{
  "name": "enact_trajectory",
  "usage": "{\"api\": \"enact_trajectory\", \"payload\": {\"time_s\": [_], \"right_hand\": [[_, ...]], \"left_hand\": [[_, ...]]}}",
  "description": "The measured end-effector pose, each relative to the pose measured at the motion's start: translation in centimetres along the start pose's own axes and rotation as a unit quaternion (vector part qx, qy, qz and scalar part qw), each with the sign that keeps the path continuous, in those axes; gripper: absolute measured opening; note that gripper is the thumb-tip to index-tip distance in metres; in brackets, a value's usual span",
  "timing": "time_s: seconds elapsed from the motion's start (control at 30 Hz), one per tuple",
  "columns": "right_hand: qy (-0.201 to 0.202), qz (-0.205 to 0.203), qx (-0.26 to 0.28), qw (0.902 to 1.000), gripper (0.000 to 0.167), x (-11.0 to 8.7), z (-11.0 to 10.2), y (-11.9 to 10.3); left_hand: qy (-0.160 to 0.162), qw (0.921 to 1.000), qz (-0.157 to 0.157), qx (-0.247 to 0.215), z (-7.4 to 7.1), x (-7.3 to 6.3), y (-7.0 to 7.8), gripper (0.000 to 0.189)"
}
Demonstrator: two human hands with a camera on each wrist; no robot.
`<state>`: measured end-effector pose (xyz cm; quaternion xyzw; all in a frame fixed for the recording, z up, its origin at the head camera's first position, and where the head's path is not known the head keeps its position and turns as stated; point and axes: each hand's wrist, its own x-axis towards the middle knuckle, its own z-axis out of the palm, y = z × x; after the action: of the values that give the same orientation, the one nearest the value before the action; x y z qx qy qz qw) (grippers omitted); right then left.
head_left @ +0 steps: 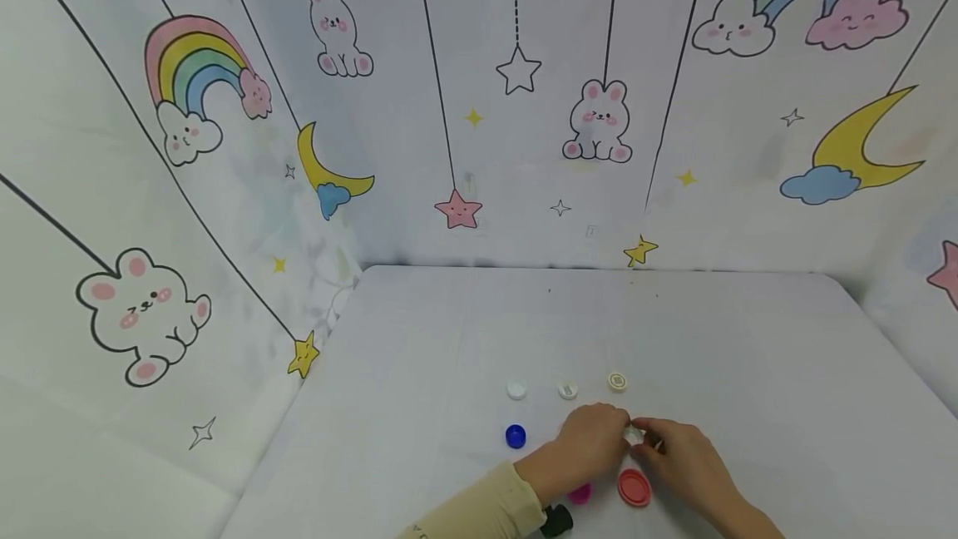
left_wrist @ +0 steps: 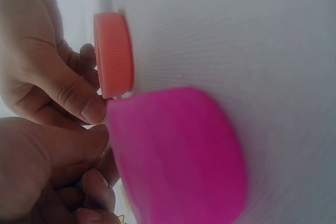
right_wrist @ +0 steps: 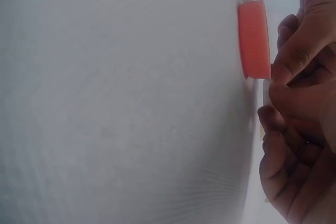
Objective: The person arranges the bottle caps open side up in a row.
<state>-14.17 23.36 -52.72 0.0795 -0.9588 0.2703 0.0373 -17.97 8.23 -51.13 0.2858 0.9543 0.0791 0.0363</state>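
My two hands meet fingertip to fingertip low on the white table (head_left: 748,339). Between them sits a small whitish cap (head_left: 634,435), pinched by my left hand (head_left: 615,431) and my right hand (head_left: 648,442); the fingers hide most of it. In the right wrist view a sliver of the whitish cap (right_wrist: 265,92) shows beside the thumb. Just below the hands lie an orange-red cap (head_left: 634,487) and a magenta cap (head_left: 580,493). The left wrist view shows the orange-red cap (left_wrist: 113,53) on edge and the magenta cap (left_wrist: 178,156) large and blurred.
Beyond the hands lie a row of two white caps (head_left: 516,390) (head_left: 568,390) and a cream cap (head_left: 617,381). A blue cap (head_left: 515,436) lies left of my left hand, a black cap (head_left: 556,520) by my sleeve. Printed cloth walls surround the table.
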Motion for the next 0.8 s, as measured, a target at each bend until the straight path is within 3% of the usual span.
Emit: {"api": "enact_trajectory", "payload": {"time_s": [0.33,0.8], "right_hand": [[-0.008,0.001,0.002,1.0,0.032,0.05,0.06,0.1],[-0.024,0.003,0.007,0.9997,0.031,0.11,-0.03,0.0]], "left_hand": [[-0.016,0.9996,-0.007,0.021,-0.37,-0.07,0.37,0.014],[-0.013,0.9997,-0.012,0.015,0.06,0.02,0.34,0.015]]}}
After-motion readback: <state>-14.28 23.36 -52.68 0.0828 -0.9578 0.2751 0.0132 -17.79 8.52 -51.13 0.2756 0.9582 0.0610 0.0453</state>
